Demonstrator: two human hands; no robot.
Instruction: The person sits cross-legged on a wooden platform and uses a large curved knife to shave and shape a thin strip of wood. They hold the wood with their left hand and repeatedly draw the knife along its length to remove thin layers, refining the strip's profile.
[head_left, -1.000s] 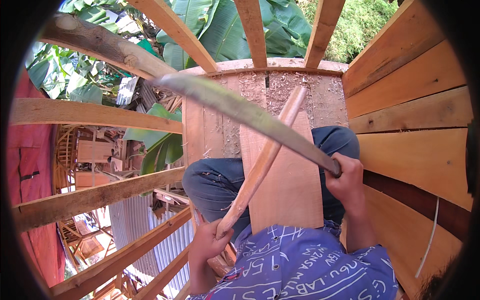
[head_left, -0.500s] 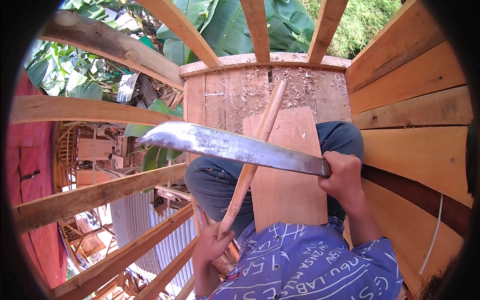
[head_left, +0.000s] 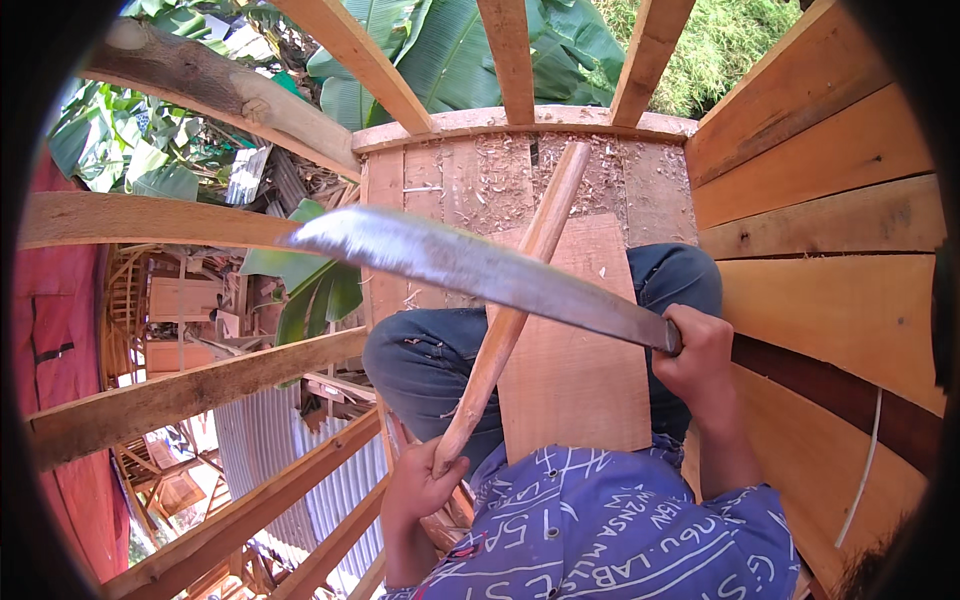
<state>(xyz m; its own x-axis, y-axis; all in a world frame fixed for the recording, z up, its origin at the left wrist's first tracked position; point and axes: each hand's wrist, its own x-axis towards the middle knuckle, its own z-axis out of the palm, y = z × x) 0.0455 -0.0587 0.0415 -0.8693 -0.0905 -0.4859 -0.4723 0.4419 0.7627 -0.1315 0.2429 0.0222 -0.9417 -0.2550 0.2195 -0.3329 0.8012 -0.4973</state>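
The long machete blade [head_left: 470, 268] lies slantwise across the middle of the space, from the right hand [head_left: 700, 355] up and leftward, barring any straight pass over the knees. Beneath it the wooden stick [head_left: 510, 310] runs up from the left hand [head_left: 420, 490] to the plank floor [head_left: 480, 180], crossing under the blade. The flat board [head_left: 575, 380] covers the lap between the two hands. To the right, the plank wall [head_left: 820, 220] closes the side just beside the right hand. To the left, slanted wooden rails [head_left: 180, 390] leave open gaps. Ahead, roof battens [head_left: 510, 50] stand apart with gaps between.
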